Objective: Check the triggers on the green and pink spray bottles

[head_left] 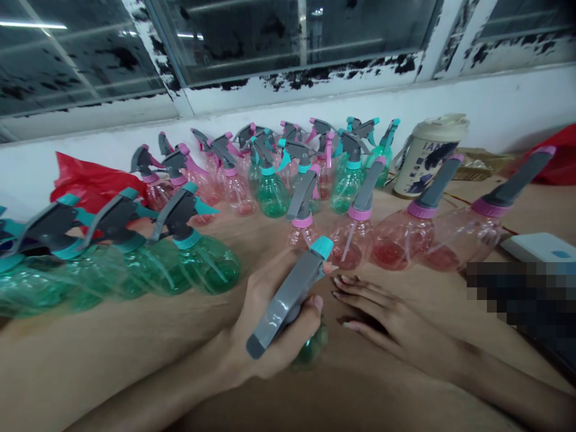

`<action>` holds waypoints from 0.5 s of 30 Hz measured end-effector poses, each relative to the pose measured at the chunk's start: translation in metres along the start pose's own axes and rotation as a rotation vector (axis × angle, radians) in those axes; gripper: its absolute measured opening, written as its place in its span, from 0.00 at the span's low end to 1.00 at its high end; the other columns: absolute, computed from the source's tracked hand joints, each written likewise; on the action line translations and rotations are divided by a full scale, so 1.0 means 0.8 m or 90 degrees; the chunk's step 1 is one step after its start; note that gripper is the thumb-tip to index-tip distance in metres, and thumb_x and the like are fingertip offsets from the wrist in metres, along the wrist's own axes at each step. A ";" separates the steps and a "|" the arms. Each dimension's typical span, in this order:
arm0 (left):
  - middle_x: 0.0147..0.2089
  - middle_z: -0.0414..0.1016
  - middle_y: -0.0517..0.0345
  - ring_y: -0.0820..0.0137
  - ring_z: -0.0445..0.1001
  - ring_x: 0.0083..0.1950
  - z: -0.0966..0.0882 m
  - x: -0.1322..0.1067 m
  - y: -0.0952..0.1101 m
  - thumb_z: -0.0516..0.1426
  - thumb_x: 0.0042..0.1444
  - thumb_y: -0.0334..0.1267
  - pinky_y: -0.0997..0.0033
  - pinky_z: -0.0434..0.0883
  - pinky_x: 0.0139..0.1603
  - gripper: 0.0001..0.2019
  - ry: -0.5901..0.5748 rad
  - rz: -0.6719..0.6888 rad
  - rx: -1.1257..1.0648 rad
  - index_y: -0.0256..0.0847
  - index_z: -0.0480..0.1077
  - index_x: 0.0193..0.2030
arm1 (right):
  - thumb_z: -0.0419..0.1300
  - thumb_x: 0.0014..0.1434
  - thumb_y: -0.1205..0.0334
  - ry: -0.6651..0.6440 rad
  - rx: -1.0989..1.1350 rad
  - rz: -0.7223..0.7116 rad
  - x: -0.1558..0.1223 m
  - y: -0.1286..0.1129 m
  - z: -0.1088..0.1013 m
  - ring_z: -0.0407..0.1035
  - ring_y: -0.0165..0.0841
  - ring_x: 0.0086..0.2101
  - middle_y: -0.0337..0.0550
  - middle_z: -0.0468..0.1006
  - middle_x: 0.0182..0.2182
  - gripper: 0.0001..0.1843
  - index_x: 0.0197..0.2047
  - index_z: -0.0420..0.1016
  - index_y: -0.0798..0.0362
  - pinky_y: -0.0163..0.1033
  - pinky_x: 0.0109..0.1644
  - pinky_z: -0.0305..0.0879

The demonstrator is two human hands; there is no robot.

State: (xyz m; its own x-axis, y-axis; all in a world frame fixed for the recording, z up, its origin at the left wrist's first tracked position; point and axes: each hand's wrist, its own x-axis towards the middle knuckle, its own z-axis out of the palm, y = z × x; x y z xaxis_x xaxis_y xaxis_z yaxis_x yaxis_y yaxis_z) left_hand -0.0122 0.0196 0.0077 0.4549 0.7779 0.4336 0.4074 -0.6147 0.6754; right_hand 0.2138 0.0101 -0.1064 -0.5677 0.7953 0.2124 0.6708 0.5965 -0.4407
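My left hand (pixel 265 324) is wrapped round a green spray bottle (pixel 312 349), its grey trigger head with a teal collar (pixel 288 294) sticking up between my fingers. My right hand (pixel 375 306) lies flat on the wooden table (pixel 135 336) just right of that bottle, fingers stretched out and holding nothing. A row of green spray bottles (pixel 198 255) stands to the left of my hands. A row of pink spray bottles (pixel 405 237) stands just beyond my right hand.
Several more pink and green spray bottles (pixel 270 174) crowd the back by the white wall. A lidded cream cup (pixel 427 156) stands at the back right. Red plastic bags (pixel 94 180) lie at the far left and far right. A white box (pixel 540 247) sits at the right edge.
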 end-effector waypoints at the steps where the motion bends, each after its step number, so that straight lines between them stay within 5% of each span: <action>1: 0.25 0.65 0.64 0.70 0.67 0.24 0.000 0.000 0.000 0.52 0.47 0.29 0.69 0.71 0.29 0.13 -0.005 -0.006 -0.005 0.45 0.66 0.40 | 0.52 0.62 0.53 0.004 0.002 -0.002 0.000 0.000 0.000 0.55 0.38 0.59 0.41 0.64 0.59 0.24 0.61 0.60 0.46 0.51 0.61 0.56; 15: 0.25 0.65 0.65 0.73 0.65 0.22 0.001 -0.002 -0.002 0.51 0.51 0.31 0.71 0.70 0.26 0.05 -0.019 0.001 -0.031 0.44 0.62 0.36 | 0.52 0.62 0.53 0.002 0.003 -0.006 0.001 0.001 0.000 0.56 0.38 0.59 0.41 0.65 0.59 0.24 0.61 0.60 0.45 0.52 0.60 0.57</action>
State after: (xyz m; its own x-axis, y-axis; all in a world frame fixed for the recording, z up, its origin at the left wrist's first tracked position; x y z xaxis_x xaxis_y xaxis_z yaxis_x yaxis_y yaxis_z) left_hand -0.0132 0.0190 0.0052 0.4786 0.7727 0.4169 0.3687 -0.6078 0.7033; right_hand 0.2139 0.0109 -0.1070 -0.5732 0.7895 0.2192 0.6627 0.6041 -0.4426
